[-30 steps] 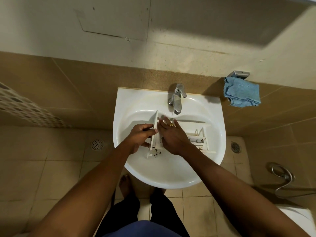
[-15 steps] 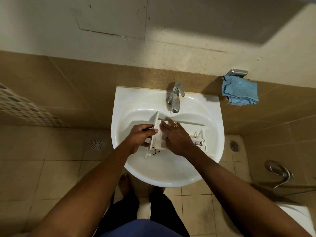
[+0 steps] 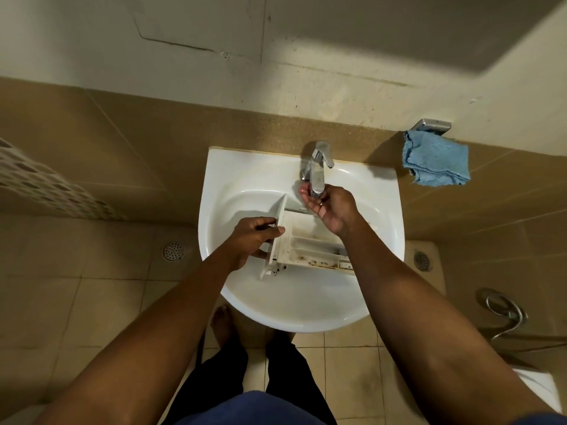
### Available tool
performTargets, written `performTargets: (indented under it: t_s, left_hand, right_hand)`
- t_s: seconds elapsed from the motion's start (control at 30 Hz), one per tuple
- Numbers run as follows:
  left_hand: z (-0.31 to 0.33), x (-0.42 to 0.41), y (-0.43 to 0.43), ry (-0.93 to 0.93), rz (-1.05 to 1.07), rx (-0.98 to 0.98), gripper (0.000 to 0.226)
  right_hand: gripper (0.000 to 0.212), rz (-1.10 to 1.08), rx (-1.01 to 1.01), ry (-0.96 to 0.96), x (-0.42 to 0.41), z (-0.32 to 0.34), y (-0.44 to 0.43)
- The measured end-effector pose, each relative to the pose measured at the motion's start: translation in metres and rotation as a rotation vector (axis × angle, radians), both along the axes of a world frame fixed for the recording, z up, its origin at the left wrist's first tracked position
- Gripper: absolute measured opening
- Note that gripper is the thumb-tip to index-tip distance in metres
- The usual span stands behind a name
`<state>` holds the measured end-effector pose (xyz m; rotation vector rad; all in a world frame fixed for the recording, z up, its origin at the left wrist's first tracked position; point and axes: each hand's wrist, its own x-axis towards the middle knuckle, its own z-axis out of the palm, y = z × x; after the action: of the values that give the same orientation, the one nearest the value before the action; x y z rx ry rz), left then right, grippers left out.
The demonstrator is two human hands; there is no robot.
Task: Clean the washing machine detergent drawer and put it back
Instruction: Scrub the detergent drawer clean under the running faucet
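**Drawer in the basin, one hand at the tap**

The detergent drawer [image 3: 310,243] lies in the white sink [image 3: 380,216]. The left hand [image 3: 256,237] grips its front panel. The right hand [image 3: 329,207], loosely cupped and holding nothing, sits under the faucet [image 3: 317,171] spout.

A white plastic detergent drawer [image 3: 310,240] with brown stains along its near edge lies in a white ceramic basin [image 3: 245,302]. The left hand [image 3: 253,239] grips its front panel, thumb on top. The right hand [image 3: 329,207] is cupped under the spout of a chrome tap [image 3: 317,170], its fingertips [image 3: 303,191] just beside the spout. A crumpled blue cloth [image 3: 435,159] hangs well right of those fingers.
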<state>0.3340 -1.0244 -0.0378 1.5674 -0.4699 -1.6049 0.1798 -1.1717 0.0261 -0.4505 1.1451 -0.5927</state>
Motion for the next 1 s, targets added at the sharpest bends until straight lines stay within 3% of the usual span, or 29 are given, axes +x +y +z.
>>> performTargets:
  t_s: [0.07, 0.13, 0.23, 0.33, 0.43, 0.53, 0.73, 0.87, 1.0]
  left_hand:
    - [0.001, 0.001, 0.001, -0.008, 0.004, 0.003, 0.054]
    - [0.001, 0.001, 0.001, -0.004, 0.007, 0.008, 0.054]
    - [0.003, -0.002, 0.0, 0.004, 0.003, 0.002, 0.053]
    - [0.003, -0.004, 0.0, -0.011, 0.001, -0.002, 0.054]
    - [0.003, -0.005, -0.002, -0.02, -0.007, 0.008, 0.057]
    - [0.003, -0.005, -0.003, -0.02, -0.014, 0.011, 0.054]
    - [0.003, -0.003, -0.002, -0.011, -0.002, 0.005, 0.053]
    - [0.002, -0.004, -0.002, -0.009, 0.0, 0.008, 0.05]
    - [0.004, -0.007, -0.004, -0.013, -0.016, 0.007, 0.045]
  right_hand:
    - [0.042, 0.015, 0.033, -0.008, 0.001, -0.008, 0.002]
    - [0.045, 0.2, -0.056, 0.13, -0.004, -0.019, 0.016]
    - [0.04, 0.507, -0.446, 0.402, -0.02, -0.026, 0.055]
    - [0.041, 0.902, -0.974, 0.613, -0.043, -0.025, 0.094]
    - [0.055, 1.153, -1.294, 0.669, -0.069, -0.025, 0.126]
    - [0.058, 1.263, -1.375, 0.719, -0.072, -0.025, 0.116]
    - [0.053, 1.237, -1.366, 0.874, -0.055, -0.033, 0.087]
    - [0.051, 1.205, -1.435, 0.796, -0.078, -0.024, 0.128]
    - [0.05, 1.203, -1.421, 0.814, -0.074, -0.029, 0.108]
